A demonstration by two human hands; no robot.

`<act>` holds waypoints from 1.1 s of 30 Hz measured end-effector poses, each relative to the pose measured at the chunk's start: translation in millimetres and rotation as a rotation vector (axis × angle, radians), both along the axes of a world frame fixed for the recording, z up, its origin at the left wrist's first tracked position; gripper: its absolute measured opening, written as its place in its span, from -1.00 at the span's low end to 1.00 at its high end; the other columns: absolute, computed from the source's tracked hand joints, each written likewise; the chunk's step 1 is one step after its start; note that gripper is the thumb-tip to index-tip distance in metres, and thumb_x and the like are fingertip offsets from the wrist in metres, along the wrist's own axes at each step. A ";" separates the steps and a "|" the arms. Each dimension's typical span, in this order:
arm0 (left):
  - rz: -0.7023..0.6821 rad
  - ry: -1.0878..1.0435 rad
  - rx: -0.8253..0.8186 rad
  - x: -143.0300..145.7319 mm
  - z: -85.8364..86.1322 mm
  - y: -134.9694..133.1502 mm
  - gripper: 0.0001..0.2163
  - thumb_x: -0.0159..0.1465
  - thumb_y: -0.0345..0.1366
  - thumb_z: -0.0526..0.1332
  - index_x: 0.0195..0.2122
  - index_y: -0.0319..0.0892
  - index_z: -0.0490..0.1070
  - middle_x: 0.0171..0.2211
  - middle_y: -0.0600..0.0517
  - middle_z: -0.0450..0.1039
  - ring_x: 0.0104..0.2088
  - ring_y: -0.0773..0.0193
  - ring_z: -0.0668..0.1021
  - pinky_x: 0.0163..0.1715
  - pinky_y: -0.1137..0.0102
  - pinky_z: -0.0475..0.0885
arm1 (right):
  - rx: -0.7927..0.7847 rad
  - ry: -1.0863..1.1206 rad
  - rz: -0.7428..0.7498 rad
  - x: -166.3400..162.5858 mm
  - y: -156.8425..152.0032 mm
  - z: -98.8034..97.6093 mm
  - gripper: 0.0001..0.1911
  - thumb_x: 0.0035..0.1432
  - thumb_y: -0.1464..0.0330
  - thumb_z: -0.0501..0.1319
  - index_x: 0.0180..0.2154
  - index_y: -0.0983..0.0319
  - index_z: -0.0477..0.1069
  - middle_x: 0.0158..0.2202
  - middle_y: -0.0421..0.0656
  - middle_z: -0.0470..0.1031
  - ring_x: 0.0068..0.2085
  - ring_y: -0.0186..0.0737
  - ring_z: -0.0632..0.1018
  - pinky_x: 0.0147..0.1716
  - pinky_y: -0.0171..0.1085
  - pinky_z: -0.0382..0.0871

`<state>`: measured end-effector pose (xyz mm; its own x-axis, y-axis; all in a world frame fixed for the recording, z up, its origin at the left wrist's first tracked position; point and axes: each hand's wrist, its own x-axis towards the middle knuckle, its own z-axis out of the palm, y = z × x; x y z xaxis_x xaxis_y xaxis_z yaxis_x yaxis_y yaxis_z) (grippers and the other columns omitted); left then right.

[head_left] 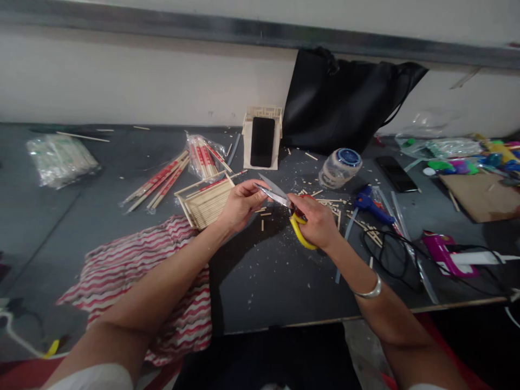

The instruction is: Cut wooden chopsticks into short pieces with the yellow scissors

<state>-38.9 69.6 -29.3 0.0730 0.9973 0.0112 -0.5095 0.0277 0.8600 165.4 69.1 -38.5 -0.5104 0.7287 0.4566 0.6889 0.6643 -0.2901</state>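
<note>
My right hand (319, 219) grips a pair of scissors (279, 195) by the yellow and red handles, blades parted and pointing left. At the blade tips, my left hand (241, 203) is closed in a pinch; whatever it holds is too small or hidden to make out. Just behind the left wrist lies a frame of glued wooden sticks (209, 203). Short cut stick pieces (329, 203) and pale crumbs are scattered on the dark table around the scissors. Under the left forearm is a red and white wavy-striped cloth (146, 265).
A phone (262, 142) leans on a small stick stand at the back. Bundled chopsticks (162, 181) lie left. To the right are a jar with a blue lid (341, 168), a blue glue gun (371, 206), its looping cable, another phone (396, 173) and a black bag (345, 97).
</note>
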 end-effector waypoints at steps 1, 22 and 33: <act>-0.001 -0.004 0.004 -0.1 -0.8 0.1 -0.80 -0.07 -0.36 0.53 -0.48 -0.21 0.52 -0.71 0.17 0.30 -0.70 0.52 0.20 -0.69 0.54 -0.02 | 0.004 -0.009 -0.005 0.0 -0.1 0.4 -0.60 0.16 0.48 0.12 0.02 0.17 0.49 -0.33 -0.14 0.56 -0.31 -0.18 0.54 -0.33 -0.26 0.40; -0.009 0.000 0.011 -0.7 -1.1 0.5 -0.81 -0.06 -0.36 0.52 -0.49 -0.22 0.52 -0.69 0.14 0.36 -0.69 0.51 0.21 -0.68 0.53 -0.02 | 0.068 -0.023 -0.003 1.3 0.6 0.3 -0.63 0.15 0.48 0.13 -0.02 0.19 0.51 -0.33 -0.14 0.56 -0.31 -0.19 0.54 -0.35 -0.28 0.36; -0.024 -0.013 0.036 0.1 -2.7 0.3 -0.80 -0.10 -0.34 0.52 -0.47 -0.21 0.55 -0.69 0.13 0.39 -0.70 0.51 0.19 -0.68 0.53 -0.03 | 0.033 -0.013 -0.002 -0.6 -0.8 2.1 -0.64 0.13 0.48 0.14 -0.05 0.19 0.52 -0.34 -0.14 0.58 -0.32 -0.19 0.55 -0.35 -0.29 0.38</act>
